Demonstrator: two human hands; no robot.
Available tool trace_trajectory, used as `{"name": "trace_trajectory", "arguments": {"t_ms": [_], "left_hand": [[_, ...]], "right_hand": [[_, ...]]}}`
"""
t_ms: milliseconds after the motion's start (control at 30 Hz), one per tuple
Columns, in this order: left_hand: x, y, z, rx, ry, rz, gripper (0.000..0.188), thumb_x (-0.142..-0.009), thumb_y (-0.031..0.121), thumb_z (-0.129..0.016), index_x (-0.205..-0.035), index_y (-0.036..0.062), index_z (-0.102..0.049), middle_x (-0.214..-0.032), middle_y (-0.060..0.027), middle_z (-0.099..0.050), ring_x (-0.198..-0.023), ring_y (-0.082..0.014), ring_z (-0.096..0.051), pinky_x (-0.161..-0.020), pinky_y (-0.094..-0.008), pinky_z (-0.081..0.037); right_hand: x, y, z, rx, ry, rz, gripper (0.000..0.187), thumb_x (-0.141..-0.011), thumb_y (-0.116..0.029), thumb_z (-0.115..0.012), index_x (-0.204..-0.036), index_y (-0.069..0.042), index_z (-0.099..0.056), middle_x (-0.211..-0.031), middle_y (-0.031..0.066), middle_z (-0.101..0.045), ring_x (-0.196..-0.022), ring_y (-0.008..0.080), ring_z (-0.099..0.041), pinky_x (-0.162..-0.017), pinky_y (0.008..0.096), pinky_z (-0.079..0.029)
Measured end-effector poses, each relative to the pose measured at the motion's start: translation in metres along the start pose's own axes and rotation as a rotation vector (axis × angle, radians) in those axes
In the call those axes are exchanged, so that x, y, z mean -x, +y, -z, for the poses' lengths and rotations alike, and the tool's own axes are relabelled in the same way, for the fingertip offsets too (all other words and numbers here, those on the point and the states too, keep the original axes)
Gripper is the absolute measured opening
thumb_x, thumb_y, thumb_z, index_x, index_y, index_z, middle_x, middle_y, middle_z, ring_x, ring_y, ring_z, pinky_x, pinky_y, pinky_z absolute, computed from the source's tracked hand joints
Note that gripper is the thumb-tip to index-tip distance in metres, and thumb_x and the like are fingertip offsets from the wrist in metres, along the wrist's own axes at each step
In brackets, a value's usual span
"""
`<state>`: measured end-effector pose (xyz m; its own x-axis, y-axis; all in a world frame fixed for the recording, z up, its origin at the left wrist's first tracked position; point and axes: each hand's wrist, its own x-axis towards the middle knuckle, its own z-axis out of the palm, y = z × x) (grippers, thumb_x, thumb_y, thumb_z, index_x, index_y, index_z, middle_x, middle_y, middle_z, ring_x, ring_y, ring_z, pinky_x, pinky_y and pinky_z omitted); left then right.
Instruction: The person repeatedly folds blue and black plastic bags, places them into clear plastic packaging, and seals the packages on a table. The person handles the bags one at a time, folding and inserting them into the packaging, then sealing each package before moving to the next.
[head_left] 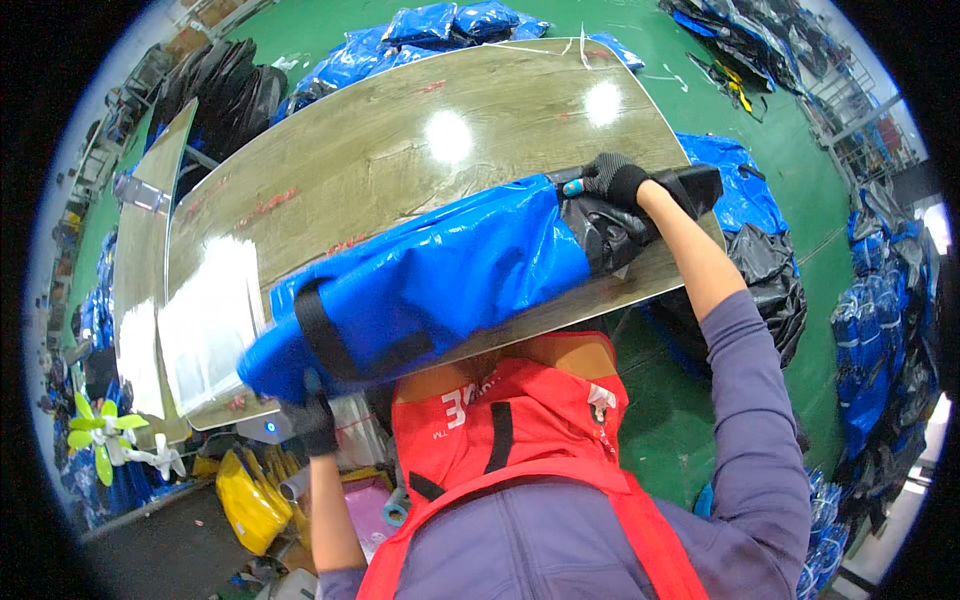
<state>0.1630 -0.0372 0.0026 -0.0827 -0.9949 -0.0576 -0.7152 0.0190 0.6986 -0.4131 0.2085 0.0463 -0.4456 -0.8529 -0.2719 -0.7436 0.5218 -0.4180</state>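
Right hand [612, 180]: in a dark glove, bent over the black end of a blue-and-black bag [450, 265] and closed on its material; undersides of the fingers out of sight. Left hand [312, 420]: in a dark glove, at the bag's lower left corner, thumb side against the blue; other fingers hidden below, slightly blurred. Cannot tell how firmly pinched.

Blue-and-black bag: slantwise on the near part of the tabletop [370, 150], wrinkled, with black strap [318, 325] across the left part; left tip smeared by blur, underside unseen, black end reaching past the right edge.

Tabletop: wood-patterned, pale-rimmed, bare from the bag to the far edge, with red marks and white glare masking patches of grain. Near edge partly covered by the bag; only a narrow free strip toward the right. Second panel [140, 290] along the left side.

Close below: red apron [520, 410], print partly folded away; yellow bag [250, 500] at lower left, among clutter hard to sort.

Beyond: blue packages [420, 25] past the far edge, partly cut off by it; black bundle [770, 280] just beside the right edge; open green floor [820, 215] between there and the far-right pile [870, 340], bent by the lens and fading into the dark rim.
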Motion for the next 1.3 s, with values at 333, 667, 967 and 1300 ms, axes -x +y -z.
{"name": "trace_trajectory", "arguments": {"t_ms": [333,667,967,1300], "left_hand": [[-0.055,0.072,-0.018,-0.685,-0.418,-0.324,0.068,-0.083,0.059,-0.056,-0.114,-0.0006,-0.06,-0.1,-0.0254,-0.065,-0.092,-0.0418,-0.062,-0.081,-0.048,-0.047],[0.069,0.218,-0.155,-0.561,-0.549,-1.278,0.079,-0.08,0.068,-0.048,-0.143,0.0203,-0.04,-0.151,-0.02,-0.027,-0.14,-0.0414,-0.019,-0.112,-0.0604,-0.002],[0.019,0.181,-0.138,-0.833,-0.626,-1.265,0.074,-0.079,0.063,-0.054,-0.14,0.0224,-0.043,-0.15,-0.015,-0.031,-0.14,-0.0391,-0.021,-0.112,-0.0612,-0.004],[0.039,0.237,-0.162,-0.306,-0.397,-1.267,0.074,-0.086,0.046,-0.057,-0.143,0.0041,-0.033,-0.146,-0.0261,-0.032,-0.136,-0.0437,-0.028,-0.114,-0.0441,-0.021]], "right_hand": [[0.053,-0.016,-0.015,0.21,-0.014,-0.279,0.069,-0.079,-0.073,-0.046,-0.099,-0.012,-0.071,-0.1,0.0178,-0.068,-0.094,0.0371,-0.064,-0.087,0.0453,-0.048],[0.057,-0.058,0.004,0.287,0.039,-0.336,0.067,-0.08,-0.068,-0.05,-0.1,-0.008,-0.07,-0.105,0.0183,-0.067,-0.1,0.035,-0.064,-0.089,0.0443,-0.048],[0.066,-0.087,-0.062,0.318,0.18,0.517,0.079,-0.08,-0.069,-0.047,-0.143,-0.022,-0.038,-0.149,0.0132,-0.034,-0.139,0.0399,-0.021,-0.112,0.0577,-0.01],[0.064,-0.096,-0.051,0.163,0.199,0.393,0.068,-0.087,-0.051,-0.047,-0.142,-0.013,-0.039,-0.142,0.0225,-0.039,-0.133,0.0414,-0.032,-0.112,0.0537,-0.019]]}}
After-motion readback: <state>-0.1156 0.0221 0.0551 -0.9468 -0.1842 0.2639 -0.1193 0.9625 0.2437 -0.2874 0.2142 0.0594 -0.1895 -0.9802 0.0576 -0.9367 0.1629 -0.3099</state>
